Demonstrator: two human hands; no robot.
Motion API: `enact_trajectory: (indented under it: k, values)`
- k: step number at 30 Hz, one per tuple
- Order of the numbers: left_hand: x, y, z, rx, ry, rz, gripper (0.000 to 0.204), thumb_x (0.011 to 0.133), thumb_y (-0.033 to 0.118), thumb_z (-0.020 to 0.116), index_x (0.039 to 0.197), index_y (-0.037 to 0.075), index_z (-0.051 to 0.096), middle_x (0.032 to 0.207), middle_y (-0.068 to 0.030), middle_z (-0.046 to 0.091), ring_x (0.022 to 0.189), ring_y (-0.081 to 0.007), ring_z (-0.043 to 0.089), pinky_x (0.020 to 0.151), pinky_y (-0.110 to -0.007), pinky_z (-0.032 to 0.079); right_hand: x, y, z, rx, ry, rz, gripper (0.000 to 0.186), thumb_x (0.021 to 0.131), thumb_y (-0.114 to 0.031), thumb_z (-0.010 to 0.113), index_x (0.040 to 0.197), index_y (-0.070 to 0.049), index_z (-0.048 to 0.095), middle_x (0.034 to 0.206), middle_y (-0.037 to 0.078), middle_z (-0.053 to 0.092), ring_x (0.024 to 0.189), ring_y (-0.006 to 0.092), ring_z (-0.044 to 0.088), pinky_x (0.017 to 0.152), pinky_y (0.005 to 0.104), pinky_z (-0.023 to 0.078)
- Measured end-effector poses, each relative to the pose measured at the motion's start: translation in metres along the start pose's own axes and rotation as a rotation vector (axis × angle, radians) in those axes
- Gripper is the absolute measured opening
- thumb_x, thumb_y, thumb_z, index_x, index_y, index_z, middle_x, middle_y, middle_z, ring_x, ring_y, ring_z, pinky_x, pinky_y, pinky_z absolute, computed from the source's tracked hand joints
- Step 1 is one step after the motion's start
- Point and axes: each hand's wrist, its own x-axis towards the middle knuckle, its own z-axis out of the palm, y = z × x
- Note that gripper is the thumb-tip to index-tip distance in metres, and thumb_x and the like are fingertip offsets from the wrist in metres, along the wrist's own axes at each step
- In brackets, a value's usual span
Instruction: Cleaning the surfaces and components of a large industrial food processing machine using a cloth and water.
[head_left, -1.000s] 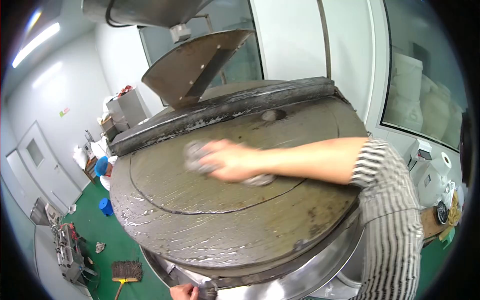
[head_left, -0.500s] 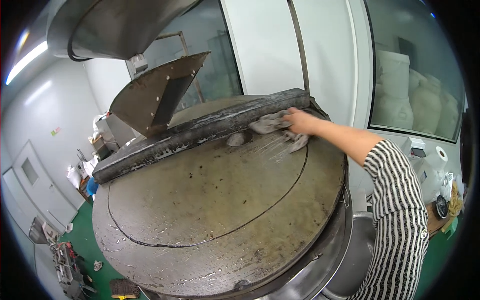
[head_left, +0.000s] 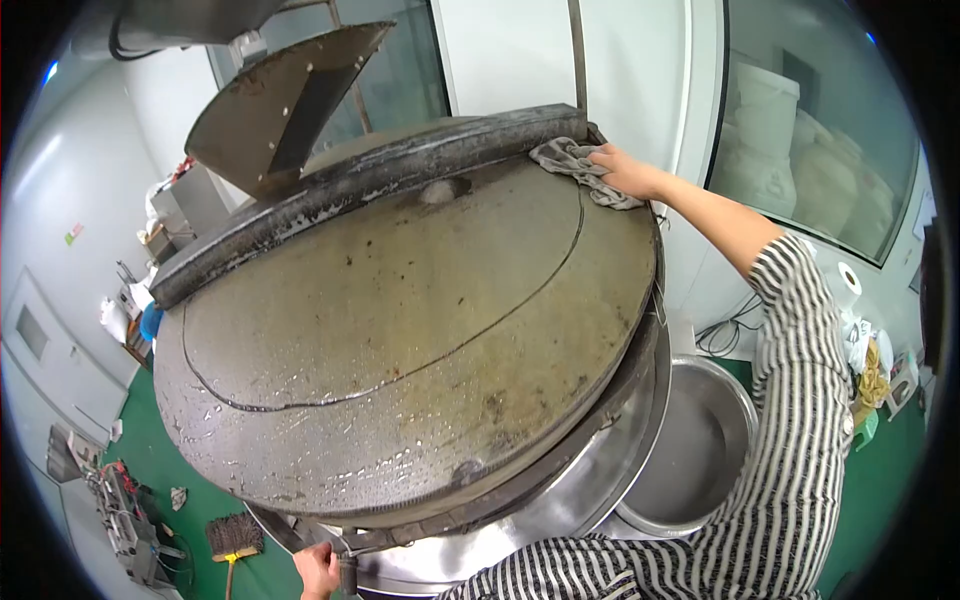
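A grey, wet-looking cloth [head_left: 590, 172] lies bunched on the far right of a big round metal lid [head_left: 400, 290], just below its dark crossbar [head_left: 400, 165]. My right hand [head_left: 628, 174] presses down on this cloth, fingers bent over it. At the lower left, my left hand [head_left: 317, 570] is closed beside a short metal post under the near rim of the lid. What its fingers grip is hidden. Water drops and dark specks cover the lid's surface, thickest toward the near left.
Beneath the lid shows a shiny steel pan [head_left: 560, 500]. A steel basin [head_left: 690, 450] stands to its right. A curved metal hood [head_left: 285, 110] rises over the crossbar. On the green floor lies a broom [head_left: 235, 540]; a paper roll [head_left: 848, 282] is at right.
My right hand has slid the cloth right along the crossbar toward the lid's far right edge. My left hand has come into view at the lower left. The view has tilted down.
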Motion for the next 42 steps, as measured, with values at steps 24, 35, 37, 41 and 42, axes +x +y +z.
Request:
enact_trajectory:
  k: [24,35,37,41,42]
  values:
    - [0.016,0.049,-0.029,-0.234,-0.052,-0.031,0.035,0.073,0.034,0.058,0.051,0.007,0.056,0.049,-0.0123,0.053,0.046,-0.0324,0.054,0.046,-0.041,0.042,-0.062,-0.358,0.031,0.408,-0.146,-0.831,0.053,0.059,0.006,0.047,0.111,-0.004,0.051,0.114,0.019,0.046,0.108,0.0364,0.042,0.092,0.0410,0.036]
    - [0.022,0.067,-0.058,-0.323,-0.176,-0.109,0.032,0.078,0.034,0.055,0.066,0.005,0.061,0.065,-0.0191,0.059,0.062,-0.0383,0.057,0.059,-0.046,0.044,0.190,-0.276,0.080,-0.107,0.488,-0.377,0.031,0.079,-0.022,0.051,0.107,-0.011,0.059,0.100,0.021,0.056,0.101,0.0416,0.049,0.085,0.0466,0.041]
    - [0.023,0.067,-0.056,-0.295,-0.190,-0.109,0.032,0.079,0.034,0.054,0.067,0.006,0.062,0.066,-0.0187,0.059,0.062,-0.0381,0.057,0.059,-0.046,0.044,0.187,-0.312,0.095,-0.101,0.485,-0.462,0.031,0.083,-0.033,0.050,0.108,-0.018,0.060,0.103,0.020,0.055,0.101,0.0397,0.050,0.087,0.0452,0.042]
    - [0.001,0.070,-0.060,-0.201,-0.221,-0.228,0.029,0.080,0.035,0.053,0.075,0.009,0.063,0.066,-0.0176,0.060,0.062,-0.0370,0.058,0.056,-0.046,0.044,0.220,-0.354,0.089,-0.020,0.241,-0.544,0.035,0.085,-0.034,0.049,0.110,-0.012,0.059,0.107,0.022,0.052,0.098,0.0374,0.054,0.086,0.0443,0.043]
    - [0.029,0.067,-0.052,-0.198,-0.273,-0.100,0.029,0.080,0.035,0.053,0.075,0.009,0.063,0.066,-0.0176,0.060,0.062,-0.0370,0.058,0.056,-0.046,0.044,0.213,-0.289,0.081,-0.017,0.240,-0.446,0.034,0.084,-0.033,0.050,0.109,-0.011,0.059,0.105,0.021,0.053,0.097,0.0365,0.055,0.085,0.0443,0.044]
